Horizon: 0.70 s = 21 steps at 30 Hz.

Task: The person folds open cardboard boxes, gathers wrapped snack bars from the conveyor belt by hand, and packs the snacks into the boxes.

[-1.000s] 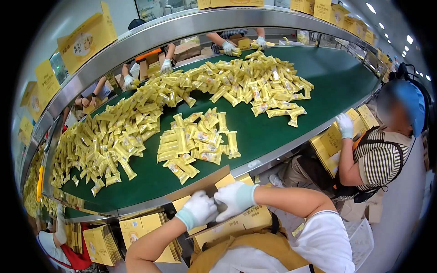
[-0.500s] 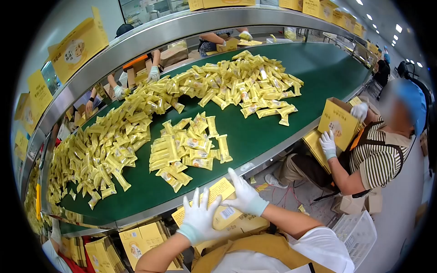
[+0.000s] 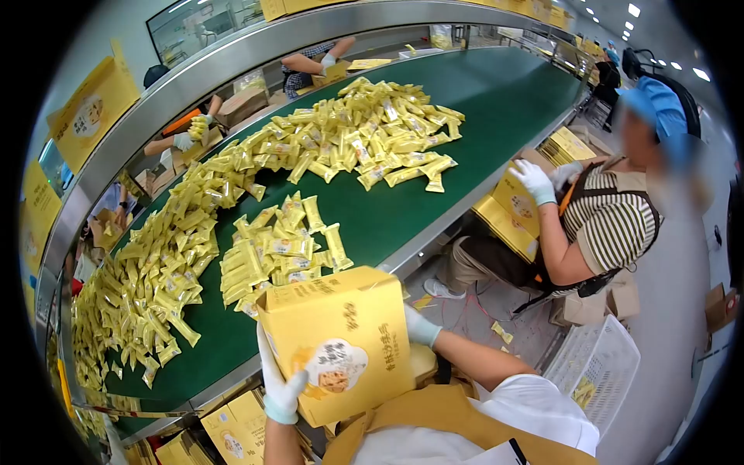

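A yellow printed carton (image 3: 341, 349), opened into box form, is raised in front of me with its picture side facing me. My left hand (image 3: 280, 380), in a white glove, grips its left side, thumb on the front face and fingers around the side. My right hand (image 3: 421, 325), also gloved, is at the carton's right side; its fingers are hidden behind the box. Just beyond the carton lies a small pile of yellow wrapped snack packets (image 3: 271, 248) on the green conveyor belt (image 3: 372, 221).
A long heap of packets (image 3: 232, 167) curves along the belt. Flat cartons (image 3: 236, 434) stand below its near edge. On the right, a seated co-worker (image 3: 597, 209) handles another carton (image 3: 515, 201) beside a white plastic basket (image 3: 597, 380). More co-workers' hands are across the belt.
The carton was low and partly folded under both hands; now it is raised, box-shaped, and held at its sides. The view has shifted right. The co-worker's hands have moved on their carton.
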### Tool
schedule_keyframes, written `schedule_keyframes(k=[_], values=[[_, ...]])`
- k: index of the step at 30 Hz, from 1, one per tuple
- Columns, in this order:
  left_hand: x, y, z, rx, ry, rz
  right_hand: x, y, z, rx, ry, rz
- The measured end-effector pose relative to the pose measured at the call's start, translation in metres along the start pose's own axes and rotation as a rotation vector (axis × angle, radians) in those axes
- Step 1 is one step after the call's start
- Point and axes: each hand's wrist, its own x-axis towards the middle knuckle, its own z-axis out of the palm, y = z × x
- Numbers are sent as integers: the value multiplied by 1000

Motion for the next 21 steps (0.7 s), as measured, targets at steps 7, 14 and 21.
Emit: schedule_keyframes(k=[7, 14, 21], values=[[-50, -118, -22, -451, 143, -319, -29, -137, -5, -612, -154, 3], [-69, -218, -53, -440, 299, -511, -36, -180, 38, -838, -249, -187], [-83, -245, -68, -353, 289, -587, -52, -159, 26, -890, -283, -157]])
